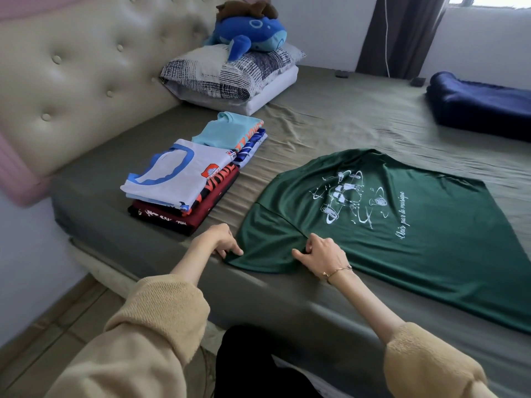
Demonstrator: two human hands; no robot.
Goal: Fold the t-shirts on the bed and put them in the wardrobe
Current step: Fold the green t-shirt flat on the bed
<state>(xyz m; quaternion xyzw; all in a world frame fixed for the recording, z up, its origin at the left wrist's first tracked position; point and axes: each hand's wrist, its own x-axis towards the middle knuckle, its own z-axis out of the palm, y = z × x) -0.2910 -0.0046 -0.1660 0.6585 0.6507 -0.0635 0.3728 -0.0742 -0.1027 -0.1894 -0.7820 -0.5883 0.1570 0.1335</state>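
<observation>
Head view, both hands pinching smooth green t-shirt [402,239] sleeve, left hand [227,239], right hand [324,254]

Green t-shirt [402,225], near right on the bed: white cursive "Unis par la musique" beside a white instrument drawing. Folded stack [184,191], left: partial orange letters "VO..." on a shirt edge; the far light-blue shirt [227,130] shows partial orange lettering, unreadable.

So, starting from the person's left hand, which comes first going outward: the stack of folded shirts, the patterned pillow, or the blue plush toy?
From the left hand, in the head view:
1. Stack of folded shirts, just beyond the hand, slightly left.
2. Patterned pillow, farther up the bed by the headboard.
3. Blue plush toy, lying on top of that pillow, farthest.
</observation>
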